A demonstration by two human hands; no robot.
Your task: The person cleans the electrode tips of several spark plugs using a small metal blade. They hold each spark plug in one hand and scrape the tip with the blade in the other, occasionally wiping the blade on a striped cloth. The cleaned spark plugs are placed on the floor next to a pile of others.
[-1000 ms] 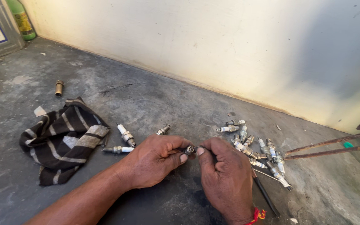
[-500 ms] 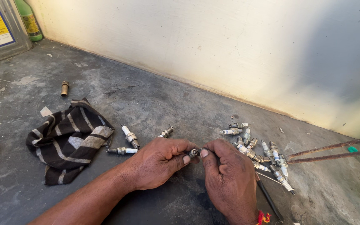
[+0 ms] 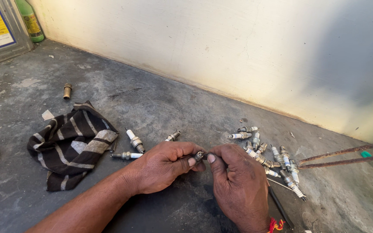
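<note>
Left hand (image 3: 162, 166) and right hand (image 3: 238, 183) pinch one plug (image 3: 199, 155) between fingertips; pile (image 3: 270, 159) just right, cloth (image 3: 72, 144) well left.

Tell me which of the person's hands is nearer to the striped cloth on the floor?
Left. The left hand lies just right of the striped cloth, with two spark plugs between them. The right hand sits farther right, beside the spark plug pile.

Both arms are bare, no sleeves showing anywhere up the left forearm. The left hand (image 3: 162, 166) wears nothing, no ring or band. The right hand (image 3: 238, 187) has short, pale-tipped nails, and there's a red thread (image 3: 275, 225) knotted at its wrist, ends frayed.
</note>
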